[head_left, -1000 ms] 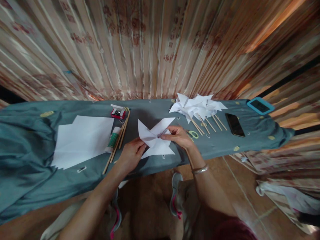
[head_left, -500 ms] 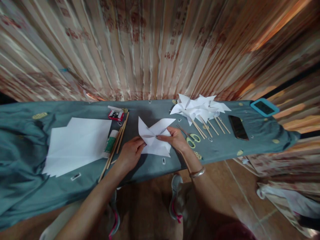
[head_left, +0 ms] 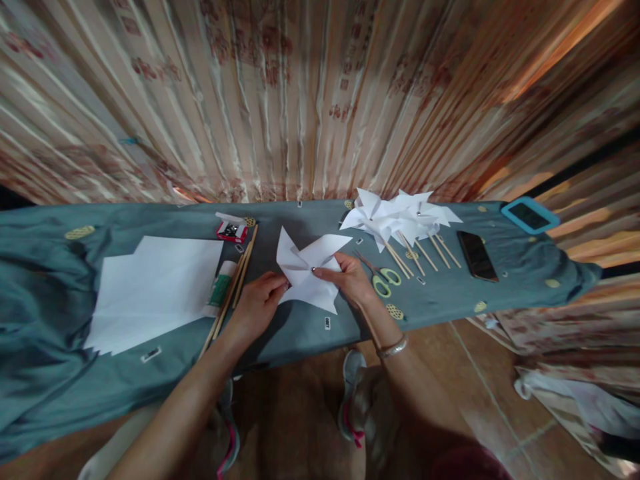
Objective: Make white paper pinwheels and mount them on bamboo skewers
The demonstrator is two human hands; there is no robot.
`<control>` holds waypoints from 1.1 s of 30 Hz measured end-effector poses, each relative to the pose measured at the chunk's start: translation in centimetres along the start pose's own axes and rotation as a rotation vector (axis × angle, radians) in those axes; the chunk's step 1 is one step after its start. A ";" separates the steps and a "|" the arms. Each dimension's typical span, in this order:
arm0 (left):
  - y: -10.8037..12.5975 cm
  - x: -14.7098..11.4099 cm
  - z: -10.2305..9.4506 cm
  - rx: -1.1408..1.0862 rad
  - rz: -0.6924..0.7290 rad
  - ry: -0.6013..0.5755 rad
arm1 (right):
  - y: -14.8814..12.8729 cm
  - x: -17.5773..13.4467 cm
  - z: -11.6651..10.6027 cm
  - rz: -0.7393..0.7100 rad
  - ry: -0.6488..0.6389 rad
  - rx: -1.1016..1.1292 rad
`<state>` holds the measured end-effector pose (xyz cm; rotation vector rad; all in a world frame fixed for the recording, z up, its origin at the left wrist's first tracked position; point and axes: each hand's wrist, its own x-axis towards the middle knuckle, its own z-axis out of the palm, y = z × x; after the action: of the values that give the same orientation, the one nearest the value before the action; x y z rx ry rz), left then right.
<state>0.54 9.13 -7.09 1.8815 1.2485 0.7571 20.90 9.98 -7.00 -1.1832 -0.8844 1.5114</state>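
Observation:
A white paper pinwheel (head_left: 306,292) is between my two hands above the cloth, its blades folded to a small metal tack (head_left: 313,269) at the centre. My right hand (head_left: 354,281) grips it from the right, thumb on top by the tack, the other fingers partly hidden behind the paper. My left hand (head_left: 261,299) is closed, its fingertips pinching at the pinwheel's left edge; what lies under the paper there is hidden. Left of that hand are wooden sticks (head_left: 243,267) and a green-and-white glue stick (head_left: 221,291).
A stack of white paper (head_left: 155,287) lies at left, near a red open box of tacks (head_left: 232,231). Scissors (head_left: 384,279) with pale green handles lie at right, below several finished pinwheels (head_left: 395,217). Farther right are a phone (head_left: 477,256) and a blue-framed device (head_left: 530,215).
The pinwheel has turned slightly clockwise about its centre. My left fingertips have shifted a little at its left edge; the right hand stays nearly in place.

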 end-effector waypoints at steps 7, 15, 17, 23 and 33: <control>-1.0 0.3 -1.0 0.055 -0.065 0.094 | -0.9 -0.7 -0.8 0.006 -0.046 0.011; 1.2 -0.2 1.0 -0.735 -0.206 0.064 | -0.7 -1.1 -0.1 0.075 -0.144 0.008; 1.8 -0.3 1.8 -0.832 -0.357 0.109 | -0.5 -1.2 0.4 0.081 -0.183 0.002; 2.1 -0.1 2.5 -0.888 -0.444 0.310 | 0.0 -0.8 1.0 -0.014 -0.156 -0.103; 1.4 0.5 2.4 -0.893 -0.361 0.452 | -1.2 -2.8 1.6 -0.613 0.167 -0.694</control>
<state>3.27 8.65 -7.20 0.7651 1.1699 1.3012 19.79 7.58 -4.78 -1.3160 -1.5492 0.6055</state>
